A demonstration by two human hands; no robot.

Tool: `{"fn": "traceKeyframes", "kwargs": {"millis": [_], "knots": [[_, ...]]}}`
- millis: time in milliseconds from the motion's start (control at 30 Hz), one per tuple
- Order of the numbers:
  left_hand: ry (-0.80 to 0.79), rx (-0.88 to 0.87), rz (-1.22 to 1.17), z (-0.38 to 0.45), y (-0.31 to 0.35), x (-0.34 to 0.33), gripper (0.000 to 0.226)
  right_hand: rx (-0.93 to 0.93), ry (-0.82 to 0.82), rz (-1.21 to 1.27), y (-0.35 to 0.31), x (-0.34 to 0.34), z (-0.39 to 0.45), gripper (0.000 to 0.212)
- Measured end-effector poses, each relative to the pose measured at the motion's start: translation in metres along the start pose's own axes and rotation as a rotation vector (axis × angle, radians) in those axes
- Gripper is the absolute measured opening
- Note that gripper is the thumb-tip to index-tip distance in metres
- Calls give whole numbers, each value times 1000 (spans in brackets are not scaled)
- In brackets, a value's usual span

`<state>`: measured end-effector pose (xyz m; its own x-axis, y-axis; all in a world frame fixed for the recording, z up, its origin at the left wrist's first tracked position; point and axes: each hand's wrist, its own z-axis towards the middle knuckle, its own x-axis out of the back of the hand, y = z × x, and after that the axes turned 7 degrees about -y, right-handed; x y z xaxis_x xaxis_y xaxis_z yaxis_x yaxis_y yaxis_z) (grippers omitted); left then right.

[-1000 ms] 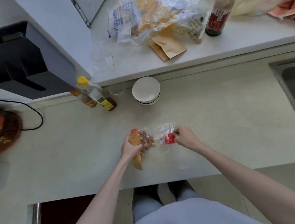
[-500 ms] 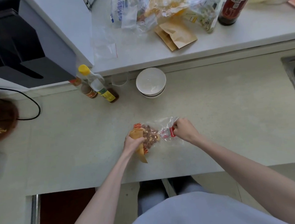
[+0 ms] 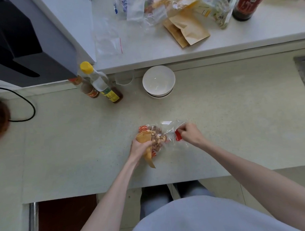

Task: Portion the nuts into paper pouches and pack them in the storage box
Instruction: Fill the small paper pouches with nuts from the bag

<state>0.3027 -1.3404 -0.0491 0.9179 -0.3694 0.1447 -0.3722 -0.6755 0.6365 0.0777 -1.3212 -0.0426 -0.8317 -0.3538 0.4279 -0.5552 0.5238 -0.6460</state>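
Fingers first: the right hand [image 3: 191, 134] pinches the red-tabbed end of the clear nut bag [image 3: 168, 134] between thumb and fingertips, while the left hand [image 3: 138, 147] has its fingers curled and pressed together around a tan paper pouch [image 3: 146, 145], gripping it where the nuts [image 3: 158, 138] bunch up. Compared with a second ago, the bag looks drawn in and lifted at the right end, the plastic more crumpled under that pinch, and the nuts sit packed against the pouch mouth rather than spread along the bag. That reads as a pour under way: the right hand tipping, the left steadying the receiver. Whether any nuts are inside the pouch yet, it is too hidden to say. Both hands work low over the near middle of the pale counter [image 3: 236, 129]. Farther off, a white bowl [image 3: 158, 81] stands at the back of the counter, with bottles [image 3: 101, 86] to its left. On the raised shelf beyond lie spare paper pouches [image 3: 188, 30]. No storage box shows, so packing looks a long way off.
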Motion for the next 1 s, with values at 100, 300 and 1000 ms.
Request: {"fn": "traceKeyframes", "kwargs": {"millis": [100,300,1000], "knots": [[-4,-23,34,-1,0,0,21,-35,15,32,1,-5,2,23],[-46,-61,49,-5,2,0,28,49,20,-91,-19,-23,11,20],[30,58,159,7,6,20,18,-183,10,454,7,-17,4,34]]}}
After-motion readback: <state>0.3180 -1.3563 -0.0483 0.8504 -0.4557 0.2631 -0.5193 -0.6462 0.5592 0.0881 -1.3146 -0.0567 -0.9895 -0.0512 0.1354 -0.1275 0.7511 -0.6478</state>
